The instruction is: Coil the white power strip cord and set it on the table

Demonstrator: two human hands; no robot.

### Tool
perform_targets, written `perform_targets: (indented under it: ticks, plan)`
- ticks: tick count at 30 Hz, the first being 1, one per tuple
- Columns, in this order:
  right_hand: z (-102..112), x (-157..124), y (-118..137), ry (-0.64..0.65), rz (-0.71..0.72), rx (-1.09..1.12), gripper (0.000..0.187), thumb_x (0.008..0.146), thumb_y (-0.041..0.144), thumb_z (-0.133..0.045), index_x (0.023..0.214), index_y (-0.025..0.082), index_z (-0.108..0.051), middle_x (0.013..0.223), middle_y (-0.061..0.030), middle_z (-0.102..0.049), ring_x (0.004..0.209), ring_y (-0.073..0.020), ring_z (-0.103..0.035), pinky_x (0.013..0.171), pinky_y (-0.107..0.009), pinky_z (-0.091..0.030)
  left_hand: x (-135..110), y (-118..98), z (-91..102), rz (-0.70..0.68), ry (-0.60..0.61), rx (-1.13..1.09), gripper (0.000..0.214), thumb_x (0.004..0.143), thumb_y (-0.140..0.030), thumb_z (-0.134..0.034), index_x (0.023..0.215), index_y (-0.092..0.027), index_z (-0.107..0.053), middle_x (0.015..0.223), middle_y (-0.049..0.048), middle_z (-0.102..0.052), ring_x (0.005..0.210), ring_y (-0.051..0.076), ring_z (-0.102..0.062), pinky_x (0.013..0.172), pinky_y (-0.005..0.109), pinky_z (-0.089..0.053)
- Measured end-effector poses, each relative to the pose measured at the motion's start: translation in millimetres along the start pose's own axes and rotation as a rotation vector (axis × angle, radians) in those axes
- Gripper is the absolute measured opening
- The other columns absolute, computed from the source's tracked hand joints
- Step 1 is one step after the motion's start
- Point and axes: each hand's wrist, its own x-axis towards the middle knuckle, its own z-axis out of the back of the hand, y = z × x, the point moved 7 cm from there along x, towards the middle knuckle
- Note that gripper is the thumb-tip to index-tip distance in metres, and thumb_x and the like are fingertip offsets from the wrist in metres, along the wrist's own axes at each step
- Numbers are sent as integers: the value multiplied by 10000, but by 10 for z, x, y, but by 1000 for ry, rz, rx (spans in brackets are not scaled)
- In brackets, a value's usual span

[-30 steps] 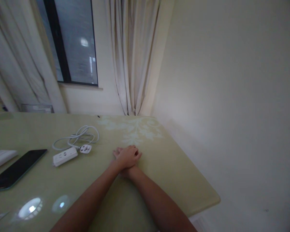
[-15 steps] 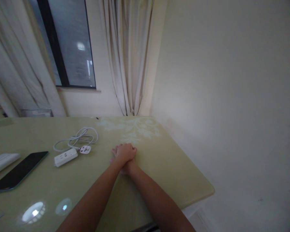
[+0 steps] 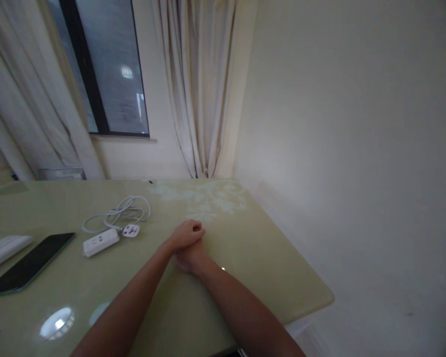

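My left hand (image 3: pixel 186 233) lies on top of my right hand (image 3: pixel 192 260), wrists crossed, both resting on the pale green table (image 3: pixel 267 267) near its middle. The left's fingers are curled in loosely on nothing, and the right is mostly covered, so I cannot tell how its fingers lie. Well apart to the left lies a white power strip (image 3: pixel 100 242), its plug (image 3: pixel 131 230) just beside it and its cable (image 3: pixel 123 212) coiled on the far side; farther left a dark tablet (image 3: pixel 29 263) lies flat.
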Motion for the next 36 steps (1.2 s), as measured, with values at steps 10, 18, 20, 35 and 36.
perform_targets:
  ticks: [10, 18, 20, 35, 36]
  plan:
    - [209, -54, 313, 47, 216, -250, 420, 851, 323, -690, 1175, 74, -787, 1146, -239, -775, 1119, -353, -676, 1079, -491, -457, -446, 397, 142, -59, -152, -497, 511, 954, -500, -401, 1078, -165, -767, 1159, 117, -794, 1138, 269, -714, 1101, 390, -510]
    - [108, -62, 206, 146, 131, -274, 328, 847, 261, -684, 1137, 173, -810, 1085, -156, -813, 979, -307, -733, 838, -390, -536, -505, 208, 99, -228, -118, -562, 425, 973, -444, -496, 1104, -188, -808, 1228, 118, -773, 1205, 275, -683, 1146, 423, -472]
    - [97, -69, 184, 156, 105, -279, 266, 875, 249, -654, 1069, 183, -824, 1025, -138, -822, 948, -293, -738, 795, -373, -529, -545, 124, 88, -299, -91, -527, 407, 978, -439, -519, 1147, -202, -804, 1271, 119, -755, 1228, 276, -671, 1142, 426, -470]
    - [147, -103, 136, 186, 1, -204, 252, 910, 310, -646, 1061, 212, -821, 1037, -130, -821, 929, -284, -747, 763, -344, -531, -588, 53, 70, -296, -64, -401, 411, 1022, -410, -471, 1201, -210, -783, 1240, 90, -779, 1194, 258, -693, 1095, 402, -489]
    - [152, -98, 126, 176, -14, -196, 260, 907, 300, -647, 1079, 208, -819, 1054, -141, -819, 945, -295, -749, 775, -354, -536, -585, 58, 73, -291, -74, -387, 415, 1028, -406, -457, 1190, -210, -785, 1235, 90, -781, 1191, 255, -694, 1094, 401, -489]
